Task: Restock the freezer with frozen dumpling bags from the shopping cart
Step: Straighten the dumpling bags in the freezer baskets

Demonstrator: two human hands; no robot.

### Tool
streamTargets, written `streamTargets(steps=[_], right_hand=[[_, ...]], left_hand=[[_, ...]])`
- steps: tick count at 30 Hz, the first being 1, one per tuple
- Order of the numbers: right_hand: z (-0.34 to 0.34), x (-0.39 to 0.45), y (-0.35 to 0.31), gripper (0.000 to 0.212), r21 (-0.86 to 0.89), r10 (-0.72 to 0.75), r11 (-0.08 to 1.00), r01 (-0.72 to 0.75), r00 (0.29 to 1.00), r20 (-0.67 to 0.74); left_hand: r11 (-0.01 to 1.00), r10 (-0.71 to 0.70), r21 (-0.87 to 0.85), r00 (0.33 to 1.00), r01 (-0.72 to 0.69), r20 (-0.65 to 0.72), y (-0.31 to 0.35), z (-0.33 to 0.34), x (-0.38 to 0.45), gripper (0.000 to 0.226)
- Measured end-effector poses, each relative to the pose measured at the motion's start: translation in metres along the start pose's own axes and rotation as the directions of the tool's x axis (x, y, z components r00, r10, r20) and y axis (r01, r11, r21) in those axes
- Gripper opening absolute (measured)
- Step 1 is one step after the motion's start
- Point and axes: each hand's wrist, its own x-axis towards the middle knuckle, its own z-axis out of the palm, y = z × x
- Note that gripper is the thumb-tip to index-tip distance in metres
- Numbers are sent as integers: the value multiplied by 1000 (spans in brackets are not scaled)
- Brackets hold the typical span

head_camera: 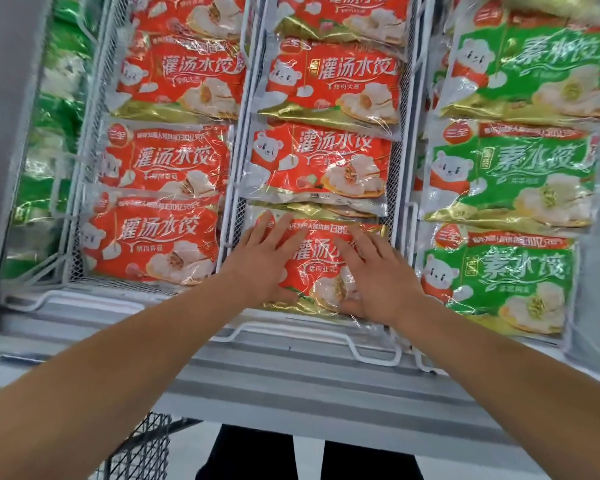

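Below, both the left hand (264, 261) and right hand (371, 275) lay flat with straight fingers on the nearest red dumpling bag (317, 268) in the freezer's middle wire basket (343, 341), green bags (499, 275) alongside, the cart (142, 445) near.

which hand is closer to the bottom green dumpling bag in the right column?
Right. The right hand presses flat on the red dumpling bag beside the bottom green dumpling bag; the left hand presses the red bag's far side.

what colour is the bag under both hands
Red-orange with a gold bottom edge, the bag shows best in the head view.
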Motion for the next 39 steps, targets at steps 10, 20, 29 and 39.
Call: streamTargets(steps=[10,20,29,39], right_hand=[[3,7,-1,107,21,-55,998,56,998,-29],[-67,103,22,63,122,50,993,-4,923,-382],[-45,99,32,59,116,138,987,-109,949,-282],[-68,108,37,90,115,184,980,-160,951,-247]], left_hand=[[999,-45,-30,999,45,18,-11,-4,-6,122],[991,-74,-130,925,27,-374,-42,-64,70,73],[981,-77,-192,958,24,-276,-29,-38,69,59],[989,-22,-148,972,-14,-236,-47,-80,97,97]])
